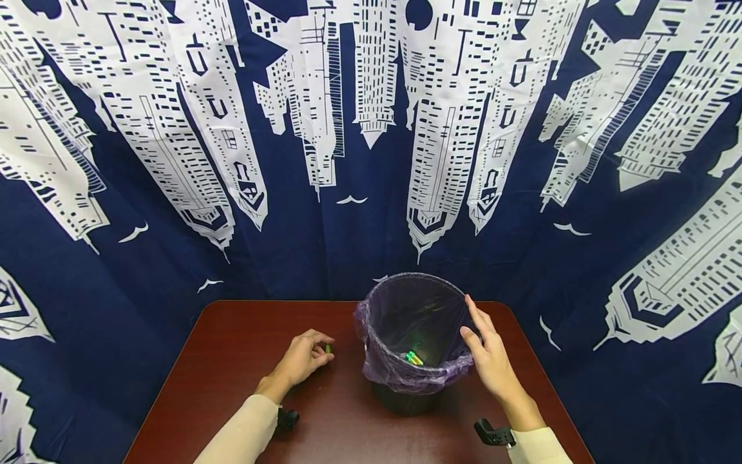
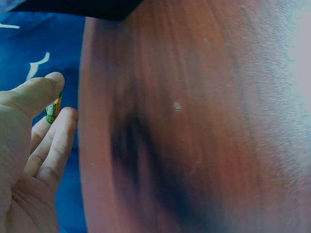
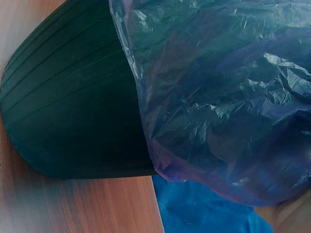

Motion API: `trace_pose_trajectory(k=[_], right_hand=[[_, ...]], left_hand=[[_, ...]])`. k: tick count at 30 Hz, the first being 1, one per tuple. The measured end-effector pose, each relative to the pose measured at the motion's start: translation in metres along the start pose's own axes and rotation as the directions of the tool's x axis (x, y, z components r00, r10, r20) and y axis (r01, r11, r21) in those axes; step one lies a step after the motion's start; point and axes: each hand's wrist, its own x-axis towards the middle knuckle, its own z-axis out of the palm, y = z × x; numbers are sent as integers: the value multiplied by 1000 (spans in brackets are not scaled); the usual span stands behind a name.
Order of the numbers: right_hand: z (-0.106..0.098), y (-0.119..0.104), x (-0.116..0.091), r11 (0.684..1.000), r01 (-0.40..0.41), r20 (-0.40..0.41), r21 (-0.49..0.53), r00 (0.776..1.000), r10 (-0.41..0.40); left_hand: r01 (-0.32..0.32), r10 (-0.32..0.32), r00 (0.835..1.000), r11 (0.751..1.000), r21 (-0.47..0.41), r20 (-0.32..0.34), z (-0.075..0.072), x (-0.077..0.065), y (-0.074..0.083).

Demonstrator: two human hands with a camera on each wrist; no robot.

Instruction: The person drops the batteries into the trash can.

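My left hand [image 1: 303,356] is just above the table, left of the bin. Between thumb and fingertips it pinches a small green and yellow battery [image 2: 54,109], partly hidden by the thumb. A dark green trash bin [image 3: 73,107] stands upright, lined with a thin purple plastic bag [image 1: 394,374] folded over its rim. Several green and yellow batteries [image 1: 413,358] lie inside the bin. My right hand [image 1: 491,354] holds the bin's right rim, thumb over the edge and fingers along the outside. Only a bit of that hand shows in the right wrist view.
The reddish-brown wooden table [image 1: 243,341] has rounded far corners. Close behind it hangs a dark blue curtain [image 1: 324,245] with white city buildings. The bin stands right of the table's middle.
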Motion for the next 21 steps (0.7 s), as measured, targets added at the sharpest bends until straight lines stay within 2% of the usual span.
trace_pose_trajectory(k=[4, 11, 21], right_hand=[[0, 0, 0, 1000, -8, 3, -9, 1000, 8], [0, 1, 1, 1000, -3, -2, 0, 1000, 3], [0, 2, 2, 1000, 8, -4, 8, 1000, -8]], left_hand=[[-5, 5, 1000, 1000, 9, -23, -9, 4, 9], [-65, 65, 996, 998, 1, -66, -22, 10, 26], [-162, 167, 977, 986, 46, -134, -46, 21, 53]])
